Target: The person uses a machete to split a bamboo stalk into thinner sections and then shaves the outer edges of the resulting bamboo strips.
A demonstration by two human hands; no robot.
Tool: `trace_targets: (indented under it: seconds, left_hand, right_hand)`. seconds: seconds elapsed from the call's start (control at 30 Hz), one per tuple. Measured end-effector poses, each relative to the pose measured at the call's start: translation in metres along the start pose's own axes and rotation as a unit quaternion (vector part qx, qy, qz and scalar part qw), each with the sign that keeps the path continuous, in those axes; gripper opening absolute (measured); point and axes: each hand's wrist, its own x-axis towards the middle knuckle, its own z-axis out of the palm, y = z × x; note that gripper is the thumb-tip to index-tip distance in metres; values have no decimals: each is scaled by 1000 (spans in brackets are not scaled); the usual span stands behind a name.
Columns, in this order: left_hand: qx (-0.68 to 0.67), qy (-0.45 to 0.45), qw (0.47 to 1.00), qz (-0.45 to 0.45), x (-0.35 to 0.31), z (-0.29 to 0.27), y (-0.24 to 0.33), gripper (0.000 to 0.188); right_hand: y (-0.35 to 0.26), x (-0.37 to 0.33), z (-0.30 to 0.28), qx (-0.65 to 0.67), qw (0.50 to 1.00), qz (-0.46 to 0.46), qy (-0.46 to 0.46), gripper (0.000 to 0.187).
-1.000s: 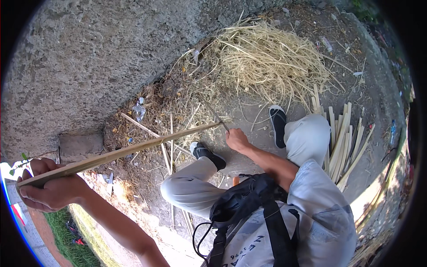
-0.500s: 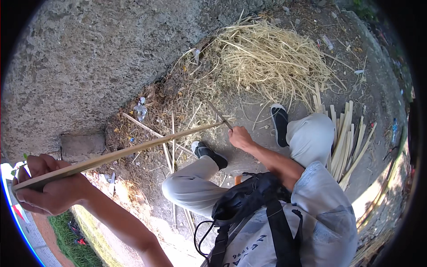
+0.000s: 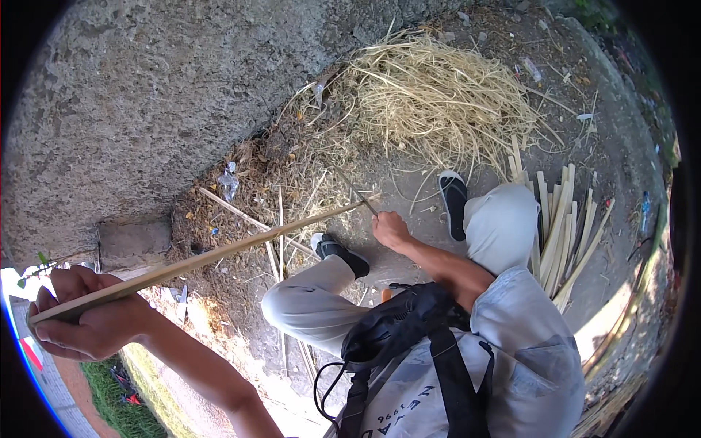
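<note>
A long, pale bamboo strip [image 3: 212,254] slants across the view from lower left to centre. My left hand [image 3: 102,317] grips its near end at the far left, fingers curled around it and the thumb underneath. In my right hand [image 3: 392,231], at the centre, is a knife [image 3: 356,193] with a narrow dark blade pointing up and to the left. The blade crosses the strip close to its far end and seems to touch it. My fist hides the knife's handle.
A big heap of thin shavings [image 3: 445,102] lies beyond my feet. Several cut strips [image 3: 561,233] are bundled beside my right leg. More loose sticks [image 3: 281,233] cross near my left shoe [image 3: 339,254]. A rough stone wall [image 3: 161,109] rises at upper left.
The strip's near end and my left hand have shifted slightly right and down. My right hand keeps the knife at the strip's far end, almost unmoved.
</note>
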Motion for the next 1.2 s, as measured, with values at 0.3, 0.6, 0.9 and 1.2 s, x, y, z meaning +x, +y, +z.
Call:
trace_targets:
  seconds: [0.3, 0.6, 0.9, 1.2]
  left_hand:
    - [102, 11, 994, 44, 4, -21, -14, 39]
    - [69, 50, 996, -13, 10, -28, -33, 43]
    - [76, 13, 997, 17, 13, -33, -39, 39]
    - [-19, 15, 999, -21, 13, -38, -35, 38]
  right_hand:
    - [4, -16, 3, -3, 999, -31, -44, 33]
    - [49, -2, 44, 32, 997, -42, -58, 34]
    - [72, 3, 37, -77, 994, -14, -77, 32]
    - [94, -1, 28, -113, 988, -3, -101, 28]
